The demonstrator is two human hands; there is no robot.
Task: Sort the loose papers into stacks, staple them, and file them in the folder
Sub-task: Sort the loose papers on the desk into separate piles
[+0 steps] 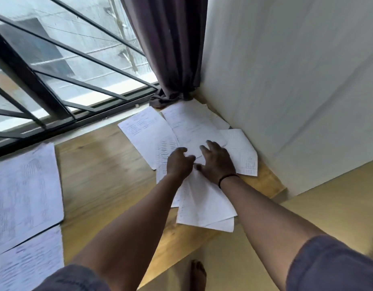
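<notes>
- Far left: window [62,59] w/ dark metal bars [30,80], running along the far edge of the worktop [106,171].
- Near left: two sheets of printed paper lying flat on the worktop, one [24,190] beyond the other [30,263], edges just overlapping; well apart from the main pile.
- Centre: wooden worktop, light brown, bare strip between the left sheets and the pile.
- Centre, far: dark curtain [171,49] hanging down, its hem bunched on the worktop in the corner, touching the far edge of the pile.
- Centre-right: loose pile of papers [194,127], fanned out and overlapping at diff. angles, pushed into the corner by the wall [286,91].
- Left hand [179,162] on the pile, fingers curled in, seem to pinch a sheet edge; blurred, so exact grip unclear.
- Right hand [217,162] just beside the left, nearly touching; fingers spread and lightly bent, pressing flat on the papers, not curled round any.
- Right wrist: thin black band [227,178].
- Near, bottom: grey sleeves on both arms; a bare foot [198,274] on the floor below the worktop edge.
</notes>
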